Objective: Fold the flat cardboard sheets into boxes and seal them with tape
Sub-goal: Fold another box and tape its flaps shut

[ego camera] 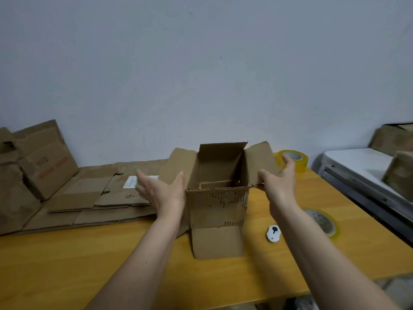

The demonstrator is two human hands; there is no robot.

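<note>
A small brown cardboard box [218, 211] stands upright in the middle of the wooden table [67, 260], its top open and its flaps spread outward. My left hand [163, 193] is flat with straight fingers at the box's left side, by the left flap. My right hand [279, 182] reaches under the right flap, thumb on its edge and fingers extended behind it. Flat cardboard sheets [100, 198] lie stacked to the left. One yellowish tape roll [295, 159] stands behind my right hand; another [321, 222] lies flat to the right.
A small white tape cutter [273, 233] lies right of the box. Crumpled cardboard boxes [33, 164] lean against the wall at far left. A white table [362, 171] with more cardboard stands to the right, across a gap.
</note>
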